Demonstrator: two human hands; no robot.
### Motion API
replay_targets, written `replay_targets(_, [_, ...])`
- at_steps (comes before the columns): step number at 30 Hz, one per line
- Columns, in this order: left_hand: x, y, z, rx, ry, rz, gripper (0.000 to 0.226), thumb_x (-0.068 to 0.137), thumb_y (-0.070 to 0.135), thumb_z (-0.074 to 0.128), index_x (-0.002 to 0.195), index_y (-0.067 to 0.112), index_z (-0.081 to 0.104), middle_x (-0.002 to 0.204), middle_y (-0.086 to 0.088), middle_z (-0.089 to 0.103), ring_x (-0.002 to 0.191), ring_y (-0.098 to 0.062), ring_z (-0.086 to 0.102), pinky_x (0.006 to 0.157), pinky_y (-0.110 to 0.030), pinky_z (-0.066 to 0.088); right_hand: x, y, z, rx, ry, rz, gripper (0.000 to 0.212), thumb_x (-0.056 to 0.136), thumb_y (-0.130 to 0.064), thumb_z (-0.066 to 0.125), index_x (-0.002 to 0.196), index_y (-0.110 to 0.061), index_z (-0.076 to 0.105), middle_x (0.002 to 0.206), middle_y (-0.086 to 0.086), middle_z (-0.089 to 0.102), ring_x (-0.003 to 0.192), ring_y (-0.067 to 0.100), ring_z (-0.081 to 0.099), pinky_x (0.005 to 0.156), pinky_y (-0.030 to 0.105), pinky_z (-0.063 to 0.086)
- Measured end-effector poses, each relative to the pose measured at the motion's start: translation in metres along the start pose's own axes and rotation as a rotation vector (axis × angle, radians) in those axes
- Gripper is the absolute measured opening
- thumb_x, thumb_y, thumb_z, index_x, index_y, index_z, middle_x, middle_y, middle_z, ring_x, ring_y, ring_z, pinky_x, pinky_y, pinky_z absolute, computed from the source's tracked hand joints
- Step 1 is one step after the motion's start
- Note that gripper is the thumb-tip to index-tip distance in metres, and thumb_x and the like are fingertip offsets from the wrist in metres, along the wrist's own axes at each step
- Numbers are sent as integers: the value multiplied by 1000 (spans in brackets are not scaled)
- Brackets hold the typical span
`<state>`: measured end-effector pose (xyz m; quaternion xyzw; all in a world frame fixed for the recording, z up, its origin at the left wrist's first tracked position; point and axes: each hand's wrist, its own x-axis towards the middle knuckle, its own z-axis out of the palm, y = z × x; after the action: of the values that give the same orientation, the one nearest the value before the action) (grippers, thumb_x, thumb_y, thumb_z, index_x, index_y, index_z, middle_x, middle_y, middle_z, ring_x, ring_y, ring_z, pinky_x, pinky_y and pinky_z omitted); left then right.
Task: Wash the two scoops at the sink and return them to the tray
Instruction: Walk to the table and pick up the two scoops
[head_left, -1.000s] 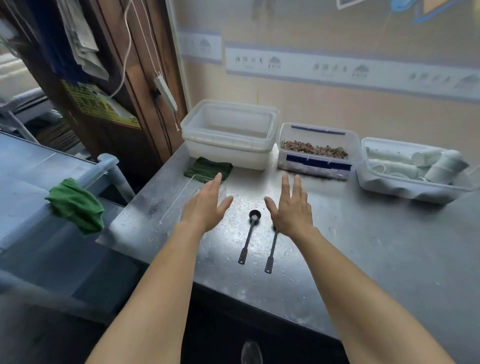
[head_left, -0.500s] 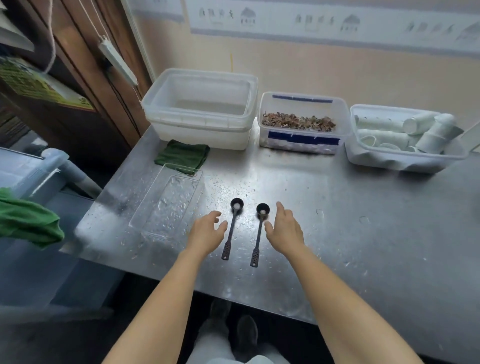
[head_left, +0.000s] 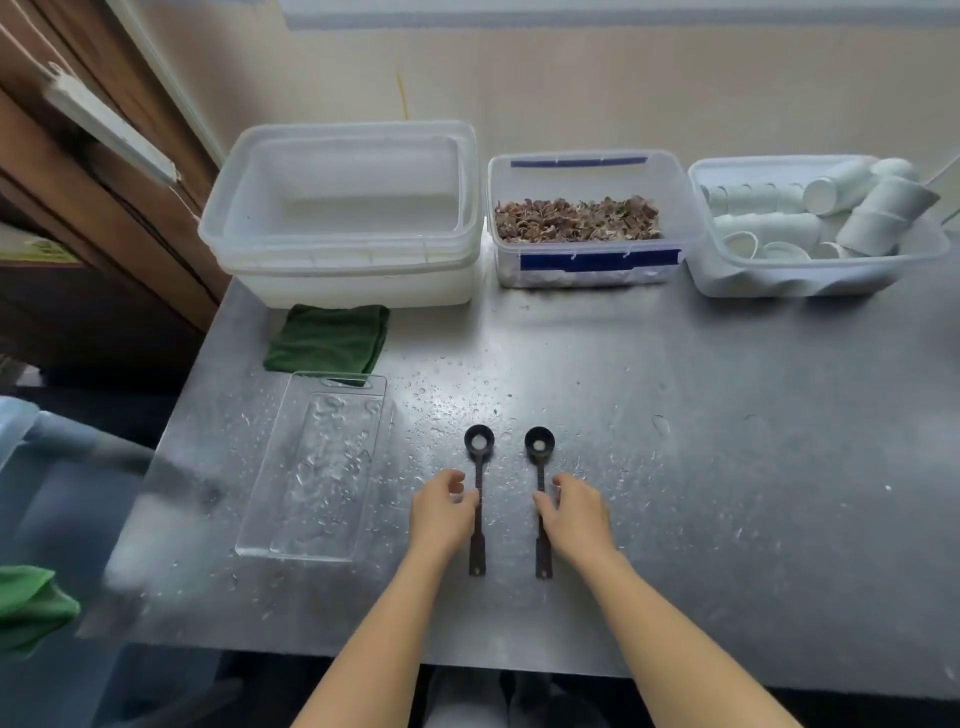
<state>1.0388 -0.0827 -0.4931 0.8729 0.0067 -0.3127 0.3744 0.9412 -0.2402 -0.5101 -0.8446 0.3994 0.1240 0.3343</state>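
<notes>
Tub (head_left: 582, 171) of brown bits (head_left: 575, 213)

The single head-worn camera looks steeply down and forward from above the near edge of the steel table (head_left: 727, 467), close over its front half, its wide view reaching the far edge, the wall behind and the left corner.

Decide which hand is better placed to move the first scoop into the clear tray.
Left. The left hand already touches the left scoop, which lies nearer the clear tray; the right hand would have to cross over.
</notes>
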Motion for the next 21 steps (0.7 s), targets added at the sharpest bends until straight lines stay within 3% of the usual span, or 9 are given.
replay_targets(3, [11,-2,5,-17,-24,-7,42,92,32,66,129,13,61,114,-2,70,102,-15,65,91,-35,53,5,-4,6,27,18,41,33,98,-37,63,117,-12,68,106,6,69,101,25,65,86,37,54])
replay_targets(7, [19,-7,7,-34,-12,-31,36,89,31,70,119,13,65,91,7,68,85,-11,65,78,-28,48,8,-6,12,73,44,95,28,96,-35,66,116,-15,70,99,1,70,95,20,64,83,34,53])
replay_targets(12, [28,-11,6,-67,-15,-54,27,84,31,76,103,13,69,86,1,74,82,-23,71,83,-42,58,11,-10,16,204,73,196,23,92,-29,70,111,-17,72,86,-6,68,86,15,64,79,29,51])
replay_targets(17, [32,-10,6,-51,-31,-41,19,80,31,78,93,18,71,79,6,72,78,-14,70,76,-34,58,11,-11,18,308,105,259,13,89,-31,72,97,-21,72,77,-13,66,72,6,62,61,18,42])
replay_targets(21, [35,-7,6,-45,-57,-41,14,79,26,79,89,19,72,75,8,71,76,-11,70,70,-28,55,12,-10,21,336,116,286,17,89,-30,74,102,-19,75,80,-10,67,73,4,61,62,17,42])
